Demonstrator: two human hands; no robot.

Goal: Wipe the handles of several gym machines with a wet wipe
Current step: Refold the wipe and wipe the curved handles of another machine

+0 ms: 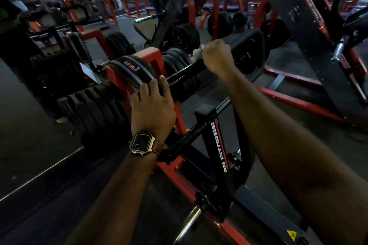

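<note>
Gym floor (209, 95), right hand (216, 57) gripping wipe (198, 51)

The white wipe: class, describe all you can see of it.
The wet wipe is a small white crumpled wad, soft like cloth or tissue. Only its left part shows, bunched and sticking out from the right hand, which grips it in a fist. It is pressed against the black handle bar of the machine, in front of the black weight plates.
</note>
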